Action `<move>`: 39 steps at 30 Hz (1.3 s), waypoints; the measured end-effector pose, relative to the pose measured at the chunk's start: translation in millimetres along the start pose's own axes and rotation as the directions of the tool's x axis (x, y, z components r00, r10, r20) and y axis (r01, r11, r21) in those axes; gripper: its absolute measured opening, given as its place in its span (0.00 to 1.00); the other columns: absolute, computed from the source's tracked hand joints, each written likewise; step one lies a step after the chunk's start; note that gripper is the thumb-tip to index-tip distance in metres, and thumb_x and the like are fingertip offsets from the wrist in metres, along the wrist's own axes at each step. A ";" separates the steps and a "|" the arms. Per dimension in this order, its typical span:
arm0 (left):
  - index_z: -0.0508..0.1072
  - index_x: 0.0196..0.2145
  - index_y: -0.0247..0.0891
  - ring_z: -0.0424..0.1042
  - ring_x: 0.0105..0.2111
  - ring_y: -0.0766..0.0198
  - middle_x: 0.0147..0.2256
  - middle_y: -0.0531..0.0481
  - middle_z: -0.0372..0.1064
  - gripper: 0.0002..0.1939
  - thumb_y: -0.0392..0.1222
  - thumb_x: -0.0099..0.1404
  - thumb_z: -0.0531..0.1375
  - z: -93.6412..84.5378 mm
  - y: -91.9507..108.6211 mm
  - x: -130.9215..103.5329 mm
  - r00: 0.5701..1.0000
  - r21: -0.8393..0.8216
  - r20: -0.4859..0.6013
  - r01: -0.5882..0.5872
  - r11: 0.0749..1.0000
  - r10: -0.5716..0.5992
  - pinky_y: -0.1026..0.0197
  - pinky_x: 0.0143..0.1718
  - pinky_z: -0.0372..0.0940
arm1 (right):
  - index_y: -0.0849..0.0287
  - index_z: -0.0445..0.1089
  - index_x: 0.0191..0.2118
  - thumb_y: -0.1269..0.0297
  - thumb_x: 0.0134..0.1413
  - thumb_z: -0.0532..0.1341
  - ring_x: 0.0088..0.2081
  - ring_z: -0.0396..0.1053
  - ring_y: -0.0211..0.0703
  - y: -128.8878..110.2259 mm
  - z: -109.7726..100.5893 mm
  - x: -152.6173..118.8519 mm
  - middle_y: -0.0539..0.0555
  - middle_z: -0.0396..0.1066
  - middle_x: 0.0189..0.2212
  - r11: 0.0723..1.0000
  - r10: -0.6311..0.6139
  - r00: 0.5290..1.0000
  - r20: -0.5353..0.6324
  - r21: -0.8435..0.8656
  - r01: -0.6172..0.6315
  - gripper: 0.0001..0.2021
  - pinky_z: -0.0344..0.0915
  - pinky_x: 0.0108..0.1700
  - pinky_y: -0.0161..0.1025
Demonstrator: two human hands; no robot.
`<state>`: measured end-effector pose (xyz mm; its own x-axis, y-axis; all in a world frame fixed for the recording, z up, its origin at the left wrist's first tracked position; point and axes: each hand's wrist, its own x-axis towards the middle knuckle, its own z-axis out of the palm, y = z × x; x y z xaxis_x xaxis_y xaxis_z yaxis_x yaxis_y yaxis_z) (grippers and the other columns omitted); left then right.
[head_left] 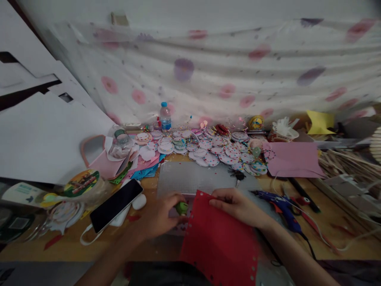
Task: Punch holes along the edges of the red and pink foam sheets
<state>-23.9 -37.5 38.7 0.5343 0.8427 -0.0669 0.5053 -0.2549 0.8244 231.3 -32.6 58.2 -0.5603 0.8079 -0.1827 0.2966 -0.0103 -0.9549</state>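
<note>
Pinches a flat red sheet [222,240], hole-punched along its edges, at six o'clock in the right hand [235,206]; grips a rounded green object [181,207] at its ten o'clock in the left hand [165,214]. Faces overlapping white discs [228,158] at twelve, a plastic glue gun [288,218] at two.

Facing me in dim light, a creased white sheet with pink and purple flowers [214,73] hangs on the pale grey wall [208,10] behind my brown wooden desk [71,252].

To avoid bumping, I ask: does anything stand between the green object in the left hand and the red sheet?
Nothing visible stands between the green object, in the left hand, and the red sheet.
</note>
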 end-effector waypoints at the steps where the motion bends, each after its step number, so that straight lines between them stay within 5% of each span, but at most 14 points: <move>1: 0.71 0.44 0.40 0.67 0.42 0.56 0.42 0.47 0.69 0.17 0.49 0.59 0.61 -1.0 1.2 -0.3 0.998 -0.118 -0.017 0.057 0.991 -0.060 0.58 0.44 0.60 | 0.61 0.67 0.29 0.51 0.57 0.55 0.26 0.57 0.34 -0.6 0.3 -0.1 0.48 0.62 0.24 1.000 0.011 1.000 0.001 0.022 -0.011 0.17 0.54 0.27 0.32; 5: 0.72 0.35 0.34 0.65 0.30 0.63 0.30 0.50 0.68 0.19 0.55 0.58 0.59 -2.7 3.2 -0.2 0.970 -0.599 0.039 0.214 0.772 -0.239 0.62 0.33 0.60 | 0.61 0.67 0.28 0.48 0.55 0.55 0.23 0.56 0.34 -2.4 2.8 2.8 0.48 0.61 0.22 0.996 0.055 0.998 -0.014 0.068 -0.054 0.19 0.52 0.24 0.31; 10: 0.73 0.29 0.34 0.65 0.28 0.66 0.27 0.51 0.67 0.20 0.56 0.54 0.63 0.6 7.2 -0.8 0.953 -0.799 0.088 0.241 0.551 -0.289 0.63 0.32 0.60 | 0.61 0.66 0.26 0.47 0.54 0.56 0.21 0.53 0.32 -5.8 8.6 11.4 0.47 0.59 0.20 0.994 0.075 0.997 0.007 0.078 -0.075 0.20 0.49 0.23 0.31; 39: 0.74 0.36 0.34 0.66 0.29 0.67 0.30 0.51 0.70 0.16 0.50 0.56 0.64 -2.2 -2.8 -2.1 0.958 -0.743 0.157 0.274 0.610 -0.239 0.65 0.33 0.59 | 0.61 0.66 0.25 0.56 0.57 0.53 0.23 0.53 0.33 -3.9 12.5 23.4 0.47 0.57 0.20 0.994 0.026 1.000 0.014 -0.105 -0.024 0.15 0.51 0.24 0.32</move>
<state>-27.8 -37.5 37.8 0.4976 0.7938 -0.3498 -0.0488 0.4282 0.9024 207.4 -21.1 54.7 -0.5628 0.7993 -0.2106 0.3894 0.0317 -0.9205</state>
